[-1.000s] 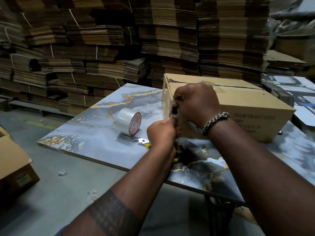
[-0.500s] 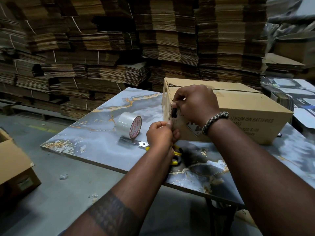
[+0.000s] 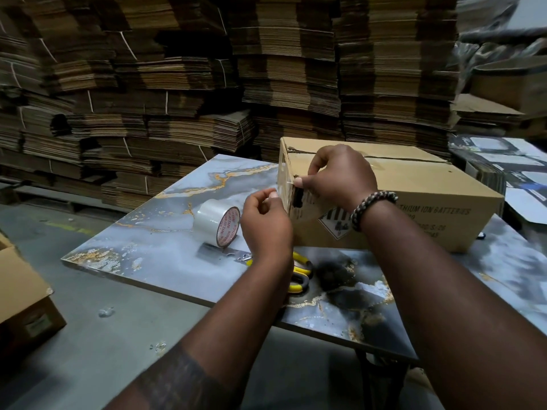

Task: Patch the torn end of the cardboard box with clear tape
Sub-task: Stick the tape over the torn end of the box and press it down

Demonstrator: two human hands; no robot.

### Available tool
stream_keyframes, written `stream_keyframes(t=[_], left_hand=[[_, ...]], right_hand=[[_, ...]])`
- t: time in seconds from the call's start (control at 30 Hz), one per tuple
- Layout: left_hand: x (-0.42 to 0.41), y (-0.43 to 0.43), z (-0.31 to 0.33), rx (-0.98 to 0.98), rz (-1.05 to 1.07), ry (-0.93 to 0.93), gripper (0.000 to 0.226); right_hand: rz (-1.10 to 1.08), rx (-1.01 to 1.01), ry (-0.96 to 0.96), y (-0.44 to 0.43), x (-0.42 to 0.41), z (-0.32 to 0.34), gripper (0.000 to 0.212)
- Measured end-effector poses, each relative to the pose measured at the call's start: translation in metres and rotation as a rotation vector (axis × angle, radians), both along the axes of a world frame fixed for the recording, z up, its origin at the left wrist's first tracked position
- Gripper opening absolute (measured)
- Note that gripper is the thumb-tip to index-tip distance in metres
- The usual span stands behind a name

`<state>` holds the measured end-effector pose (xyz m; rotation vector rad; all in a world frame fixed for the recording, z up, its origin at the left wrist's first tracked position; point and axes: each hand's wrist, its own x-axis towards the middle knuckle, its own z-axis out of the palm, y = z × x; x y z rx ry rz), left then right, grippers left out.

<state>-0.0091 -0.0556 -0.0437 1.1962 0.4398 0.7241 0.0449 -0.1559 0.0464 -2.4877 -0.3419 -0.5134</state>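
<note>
Head view shows the cardboard box lying on the marbled surface, with its torn end turned to the left, toward the roll of clear tape. At the near corner of that end there is a dark hole where the board is ripped. The right hand rests over the top edge of the box and its thumb presses on the corner just above the hole. The left hand is just beside the end face, and its fingers are pinched around something thin; it seems to be a loose strip of tape, but the strip is almost invisible, so I cannot say how long it is or where it is already stuck. I judge that the patch is only partly pressed down. The main risk is that the free end folds back and sticks to itself or to the fingers, because clear tape is thin and hard to see in this dim light. If it is pulled at an angle it may wrinkle, or miss the hole. Hard pressing near the rip could also tear the soft board more. The yellow-handled scissors lie on the surface under the left wrist, half hidden.
</note>
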Motion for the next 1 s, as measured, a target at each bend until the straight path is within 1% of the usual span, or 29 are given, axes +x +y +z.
stream_keyframes(t=[0.07,0.17,0.23,0.3,0.33,0.43,0.53,0.6,0.63,0.7,0.77,0.83,0.9,0.97,1.0], left_hand=[[0.000,0.003,0.010,-0.018,-0.107,-0.023,0.007],[0.003,0.007,0.023,-0.107,-0.276,-0.016,0.017],[0.004,0.008,0.029,-0.187,-0.416,0.002,0.020],[0.003,0.008,0.035,-0.238,-0.524,0.010,0.018],[0.004,0.009,0.036,-0.244,-0.544,0.015,0.020],[0.013,0.012,0.029,-0.277,-0.531,-0.007,0.036],[0.020,0.015,0.017,-0.292,-0.479,-0.022,0.030],[0.022,0.016,0.010,-0.319,-0.456,-0.038,0.026],[0.024,0.016,0.007,-0.331,-0.453,-0.052,0.030],[0.024,0.017,0.006,-0.336,-0.464,-0.087,0.041],[0.020,0.017,0.006,-0.310,-0.497,-0.133,0.040],[0.018,0.015,0.005,-0.267,-0.523,-0.157,0.031],[0.020,0.015,0.001,-0.236,-0.509,-0.168,0.022],[0.024,0.016,-0.002,-0.220,-0.482,-0.176,0.019],[0.026,0.016,-0.003,-0.210,-0.471,-0.174,0.018]], right_hand=[[-0.002,0.056,0.105,0.000,0.005,0.004,0.039],[0.008,0.153,0.256,0.001,0.010,0.009,0.044],[0.032,0.181,0.316,0.001,0.013,0.013,0.039],[0.051,0.175,0.352,0.002,0.015,0.015,0.033],[0.055,0.165,0.358,0.002,0.016,0.016,0.028],[0.041,0.181,0.355,0.000,0.018,0.017,0.007],[0.038,0.253,0.345,-0.005,0.020,0.014,0.006],[0.044,0.294,0.298,-0.009,0.019,0.009,0.006],[0.057,0.318,0.263,-0.010,0.018,0.005,0.008],[0.104,0.351,0.186,-0.014,0.013,-0.002,0.018],[0.143,0.338,0.097,-0.017,0.008,-0.008,0.029],[0.167,0.257,-0.036,-0.021,0.004,-0.014,0.031],[0.178,0.120,-0.193,-0.023,0.000,-0.022,0.025],[0.126,-0.010,-0.309,-0.023,-0.006,-0.031,0.022],[0.092,-0.044,-0.347,-0.023,-0.009,-0.033,0.022]])
